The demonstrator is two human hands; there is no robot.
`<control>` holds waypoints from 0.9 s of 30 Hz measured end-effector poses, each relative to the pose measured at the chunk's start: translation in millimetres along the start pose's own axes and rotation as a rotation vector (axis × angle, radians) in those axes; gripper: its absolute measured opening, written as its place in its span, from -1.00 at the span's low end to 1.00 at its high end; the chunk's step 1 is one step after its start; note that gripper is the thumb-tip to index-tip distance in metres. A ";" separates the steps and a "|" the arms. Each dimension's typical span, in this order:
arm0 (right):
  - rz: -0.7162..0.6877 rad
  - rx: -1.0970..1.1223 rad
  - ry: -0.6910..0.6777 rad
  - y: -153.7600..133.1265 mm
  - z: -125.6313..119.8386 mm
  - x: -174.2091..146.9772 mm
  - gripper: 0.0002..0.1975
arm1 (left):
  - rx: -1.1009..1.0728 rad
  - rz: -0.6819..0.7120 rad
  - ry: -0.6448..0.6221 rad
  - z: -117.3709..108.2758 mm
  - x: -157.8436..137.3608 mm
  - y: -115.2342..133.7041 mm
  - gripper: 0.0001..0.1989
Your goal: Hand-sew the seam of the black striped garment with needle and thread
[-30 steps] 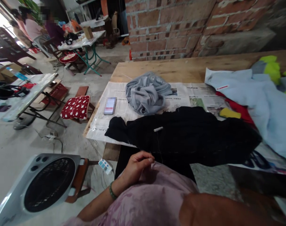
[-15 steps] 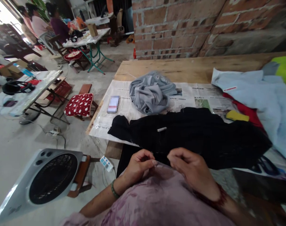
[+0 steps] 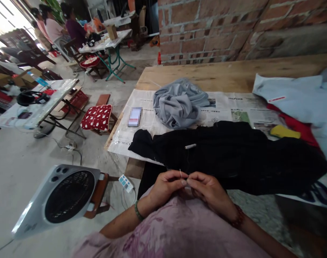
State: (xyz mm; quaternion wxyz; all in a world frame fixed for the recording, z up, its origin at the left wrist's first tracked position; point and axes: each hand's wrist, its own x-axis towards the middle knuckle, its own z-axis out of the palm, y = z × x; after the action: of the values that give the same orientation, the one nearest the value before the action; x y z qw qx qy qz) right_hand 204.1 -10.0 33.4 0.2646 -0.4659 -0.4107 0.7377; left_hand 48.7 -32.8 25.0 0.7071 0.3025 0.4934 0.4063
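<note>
My left hand [image 3: 169,186] is closed in a pinch, with a thin needle [image 3: 180,173] standing up between its thumb and forefinger. Against its fingertips, the thumb and forefinger of my right hand [image 3: 206,186] are pinched together too; whatever they hold is too small to make out. Both hands are over my lap, at the near edge of a black garment [image 3: 222,154] spread along the table. On that cloth lies a small whitish spool [image 3: 190,146], and a faint dark line seems to run from it toward my fingers.
Newspaper [image 3: 217,111] covers part of the wooden table [image 3: 222,77]. A grey cloth heap [image 3: 176,104], a phone [image 3: 134,116] and pale blue fabric [image 3: 295,93] lie there. At left are a fan [image 3: 69,195], a power strip [image 3: 126,183] and a cushioned stool [image 3: 96,117]. Several people sit beyond.
My hands, apart before, have come together at the fingertips. The needle now shows upright in my left fingers. The whole view has shifted slightly, with the table things appearing farther right.
</note>
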 end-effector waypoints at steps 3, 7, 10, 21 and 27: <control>0.017 0.058 -0.004 1.3 1.3 0.9 -0.70 | 0.064 0.048 0.033 -0.8 0.3 0.3 -0.73; 0.030 0.143 -0.019 6.6 1.0 2.0 -0.73 | 0.207 0.143 0.031 -1.7 1.3 -1.9 -0.82; 0.028 0.192 -0.024 10.7 0.9 3.6 -0.73 | 0.406 0.284 0.073 -1.2 0.8 -2.4 -0.85; 0.018 0.258 0.046 14.9 -1.0 4.7 -0.70 | 0.603 0.420 0.197 -5.5 1.1 -1.7 -0.82; 0.039 0.317 0.026 18.1 -3.6 5.5 -0.73 | 0.507 0.322 0.202 -5.5 2.5 -6.2 -0.87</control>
State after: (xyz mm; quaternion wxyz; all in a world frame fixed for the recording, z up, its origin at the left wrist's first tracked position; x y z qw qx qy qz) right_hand 204.8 -13.9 14.5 0.3255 -0.4357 -0.2765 0.7923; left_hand 45.6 -33.5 16.9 0.4831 0.5016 0.5923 0.4052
